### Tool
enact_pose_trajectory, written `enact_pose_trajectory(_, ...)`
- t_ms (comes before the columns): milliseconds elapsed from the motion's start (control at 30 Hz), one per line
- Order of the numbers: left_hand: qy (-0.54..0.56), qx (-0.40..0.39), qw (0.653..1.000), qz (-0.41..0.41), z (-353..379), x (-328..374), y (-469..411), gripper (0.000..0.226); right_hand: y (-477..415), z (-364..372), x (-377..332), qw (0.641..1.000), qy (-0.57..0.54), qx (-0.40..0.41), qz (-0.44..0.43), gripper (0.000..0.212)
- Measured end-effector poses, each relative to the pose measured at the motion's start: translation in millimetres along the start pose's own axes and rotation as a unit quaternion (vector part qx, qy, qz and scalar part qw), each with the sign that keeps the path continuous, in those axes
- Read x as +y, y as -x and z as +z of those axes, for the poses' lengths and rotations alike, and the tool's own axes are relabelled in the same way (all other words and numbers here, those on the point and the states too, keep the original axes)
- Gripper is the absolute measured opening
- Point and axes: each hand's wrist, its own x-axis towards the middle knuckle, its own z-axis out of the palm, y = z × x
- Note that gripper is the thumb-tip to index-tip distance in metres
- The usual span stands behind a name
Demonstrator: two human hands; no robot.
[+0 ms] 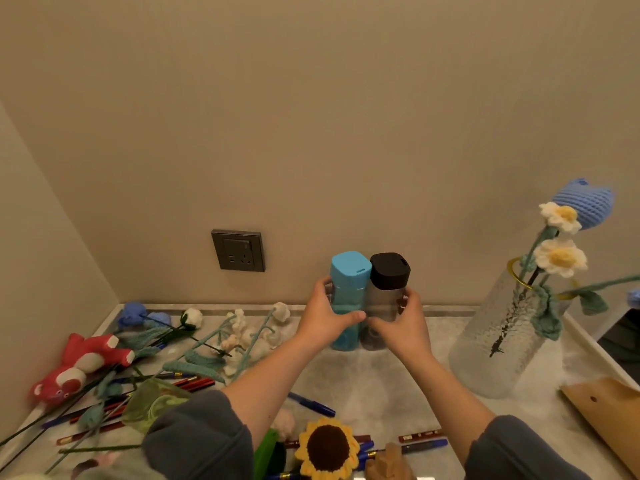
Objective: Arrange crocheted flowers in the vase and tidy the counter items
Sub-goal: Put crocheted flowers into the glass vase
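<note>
A plain beige back wall (311, 116) fills most of the view and meets a side wall (41, 254) of the same colour in a corner at the left. A dark grey power socket (238, 250) (square, with a wide frame) sits low on the back wall. Below runs a pale grey marbled counter (374, 386), edged along the walls by a low raised lip (446, 309). The light is warm and dim.

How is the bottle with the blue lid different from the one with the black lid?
The blue-lid bottle has a light blue cap; the black-lid bottle a black one. The blue-lid bottle looks blue inside, the black-lid bottle clear and greyish. The left hand holds the blue-lid bottle, the right hand the black-lid bottle. Both stand upright, side by side.
</note>
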Motion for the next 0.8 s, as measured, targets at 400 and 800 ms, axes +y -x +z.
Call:
enact_pose_trajectory(400,-0.021,0.039,0.998,-0.045,-103.9,-26.4,45.1,0.047,71.3,35.9,-30.2,0.99,-0.097,0.047,-0.094,0.026)
enact_pose_trajectory(800,-0.386,0.049,0.915,-0.105,-179.2,-83.0,81.7,0.045,85.8,147.7,-39.3,0.962,0.072,-0.259,-0.052,0.011)
